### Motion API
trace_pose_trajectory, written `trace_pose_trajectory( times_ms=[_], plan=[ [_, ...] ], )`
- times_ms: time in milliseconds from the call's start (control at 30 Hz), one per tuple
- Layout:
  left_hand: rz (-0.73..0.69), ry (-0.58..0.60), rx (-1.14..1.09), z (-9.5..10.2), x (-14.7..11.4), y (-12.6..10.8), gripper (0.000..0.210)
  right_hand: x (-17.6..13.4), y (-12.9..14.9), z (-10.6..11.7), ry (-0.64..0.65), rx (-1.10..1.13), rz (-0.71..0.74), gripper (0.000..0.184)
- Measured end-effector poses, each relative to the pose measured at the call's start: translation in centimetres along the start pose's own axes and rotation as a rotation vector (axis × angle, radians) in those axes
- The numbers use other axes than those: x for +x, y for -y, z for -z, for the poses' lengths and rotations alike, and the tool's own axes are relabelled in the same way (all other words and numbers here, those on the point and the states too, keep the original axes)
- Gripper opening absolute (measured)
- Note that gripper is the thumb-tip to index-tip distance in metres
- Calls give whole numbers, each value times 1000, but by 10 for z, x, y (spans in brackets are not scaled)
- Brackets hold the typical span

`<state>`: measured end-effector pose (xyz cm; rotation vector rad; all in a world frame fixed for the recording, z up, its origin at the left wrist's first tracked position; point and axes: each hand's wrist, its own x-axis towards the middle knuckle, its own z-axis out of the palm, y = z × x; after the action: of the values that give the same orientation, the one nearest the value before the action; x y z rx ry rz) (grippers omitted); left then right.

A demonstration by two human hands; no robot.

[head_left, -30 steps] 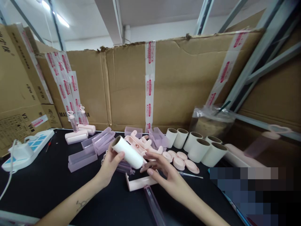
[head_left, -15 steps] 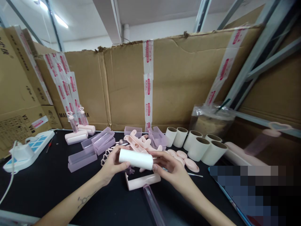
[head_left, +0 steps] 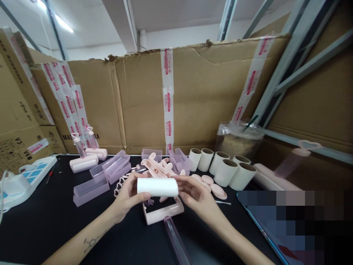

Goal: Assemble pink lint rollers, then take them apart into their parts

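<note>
A white sticky-paper roll (head_left: 157,187) lies level between my two hands above the black table. My left hand (head_left: 127,195) is closed around its left end, thumb across the front. At the right end, the fingers and thumb of my right hand (head_left: 197,194) curl against the edge; part of their grip is hidden. Just below the roll rests a pale pink roller frame (head_left: 165,214). A clear purple tube handle (head_left: 176,239) runs from it toward me. Behind the roll is a pile of pink plastic parts (head_left: 156,167), partly covered by my hands.
Several white rolls with brown cores (head_left: 226,173) stand at the right, beside pink round caps (head_left: 217,190). Purple open boxes (head_left: 92,189) lie left, near finished-looking pink rollers (head_left: 84,163) and a power strip (head_left: 30,184). A cardboard wall (head_left: 140,110) closes the back.
The white roll has turned from tilting down at the right to nearly level. Both hands still hold it. The whole view has shifted slightly, with the scene moving left.
</note>
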<state>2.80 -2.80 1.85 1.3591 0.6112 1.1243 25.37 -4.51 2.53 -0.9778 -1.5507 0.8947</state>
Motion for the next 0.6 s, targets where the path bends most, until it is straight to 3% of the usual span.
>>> trace_pose_trajectory(
  times_ms=[333,600],
  plan=[
    [-3,38,57,6,3,4,39,0,1,1,53,-19,-14,25],
    [33,101,33,3,2,2,39,-3,2,2,74,-170,8,25]
  ],
)
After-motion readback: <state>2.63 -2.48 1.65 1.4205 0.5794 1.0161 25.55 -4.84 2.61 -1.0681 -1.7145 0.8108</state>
